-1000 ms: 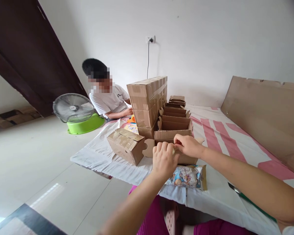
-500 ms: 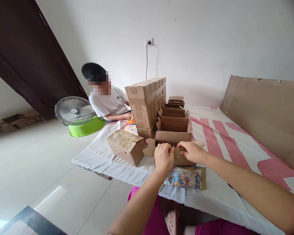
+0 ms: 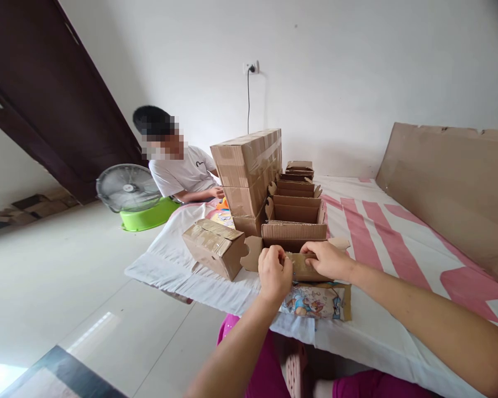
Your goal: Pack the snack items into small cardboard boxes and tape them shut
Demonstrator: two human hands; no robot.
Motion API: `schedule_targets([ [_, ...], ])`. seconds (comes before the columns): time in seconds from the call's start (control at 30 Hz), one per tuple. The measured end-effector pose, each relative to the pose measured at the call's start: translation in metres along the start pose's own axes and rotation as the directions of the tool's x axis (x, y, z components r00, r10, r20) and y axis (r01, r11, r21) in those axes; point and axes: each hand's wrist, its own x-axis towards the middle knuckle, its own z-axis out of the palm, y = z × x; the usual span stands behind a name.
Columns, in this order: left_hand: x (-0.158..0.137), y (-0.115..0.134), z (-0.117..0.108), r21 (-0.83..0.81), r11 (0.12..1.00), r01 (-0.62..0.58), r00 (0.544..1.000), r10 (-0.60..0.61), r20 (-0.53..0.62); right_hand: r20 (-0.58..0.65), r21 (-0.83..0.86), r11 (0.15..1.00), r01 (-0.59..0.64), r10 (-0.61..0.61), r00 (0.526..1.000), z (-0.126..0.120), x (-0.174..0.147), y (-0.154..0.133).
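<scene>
Right in front of me is an open cardboard box (image 3: 305,269), its side flaps spread outward and its inner back wall showing. My left hand (image 3: 275,272) is closed on the left part of its near wall, fingers curled over the top edge. Farther right, my right hand (image 3: 328,260) grips the same wall, with the fingertips partly hidden inside the box. A shiny strip of tape runs along the wall between the hands. Against the box's near side lies a plump printed packet (image 3: 317,302) with gold ends. To the left sits a taped, closed cardboard box (image 3: 213,247).
Behind the box stretches a row of open cardboard boxes (image 3: 295,210), beside a stack of taped boxes (image 3: 249,166). A large cardboard sheet (image 3: 447,190) stands at right. A person (image 3: 182,174) sits beyond the stack, near a fan (image 3: 128,188) on a green base (image 3: 151,214).
The near wall now leans lower toward me, and more of the box's inside and the tape strip shows. Both hands keep their hold with small finger shifts. The view has moved slightly.
</scene>
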Motion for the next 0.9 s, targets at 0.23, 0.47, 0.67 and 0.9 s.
schedule_targets([
  [0.23, 0.002, 0.002, -0.008, 0.023, 0.999, 0.046, 0.998, -0.047, 0.041, 0.003, 0.017, 1.0, -0.01, 0.01, 1.0, -0.001, -0.001, -0.002],
  [0.47, -0.005, 0.001, -0.014, 0.18, 0.982, -0.053, 0.998, 0.045, 0.044, 0.007, 0.006, 0.999, -0.045, 0.045, 0.999, -0.001, -0.003, -0.003],
  [0.67, -0.008, -0.003, -0.018, 0.196, 0.979, -0.05, 0.998, 0.04, 0.057, 0.012, -0.002, 0.998, -0.069, 0.069, 0.998, 0.002, -0.004, -0.004],
  [0.9, -0.01, -0.004, -0.024, 0.152, 0.988, -0.031, 0.997, 0.021, 0.069, 0.032, -0.02, 0.998, -0.054, 0.055, 0.998, -0.004, -0.002, -0.003],
])
